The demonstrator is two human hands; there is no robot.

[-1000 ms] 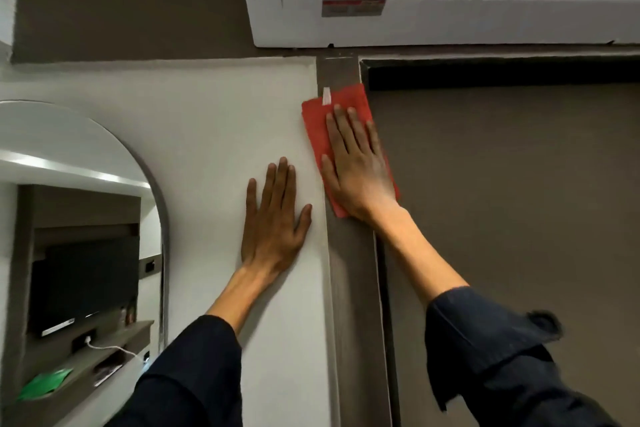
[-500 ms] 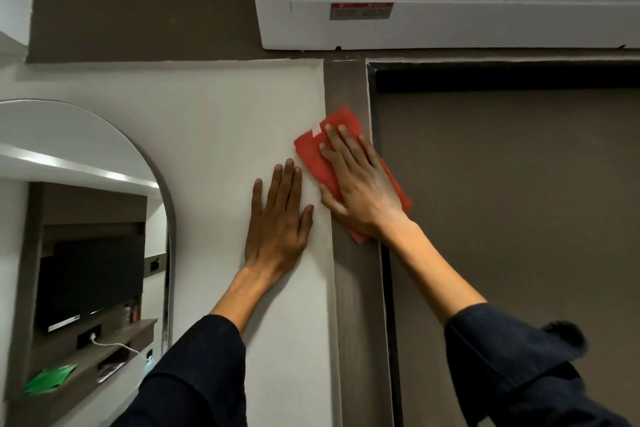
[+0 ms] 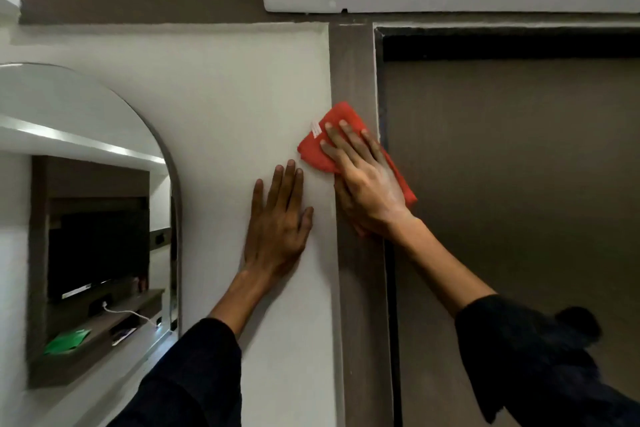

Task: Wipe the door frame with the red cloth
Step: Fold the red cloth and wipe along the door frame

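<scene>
Two hands up: left hand [image 3: 277, 222] flat, fingers spread on white wall [image 3: 225, 97], holding nothing. Right hand [image 3: 367, 184] presses red cloth [image 3: 339, 121] flat, fingers extended, against door frame [image 3: 353, 66], whose long axis runs vertically.

1. The red cloth [image 3: 313, 149] under my right hand [image 3: 367, 187] looks soft and matt.
2. The door frame [image 3: 351, 73] is brown, matt, wood-like.
3. The white wall [image 3: 225, 97] looks smooth.
4. The mirror [image 3: 69, 149] is glossy.
</scene>
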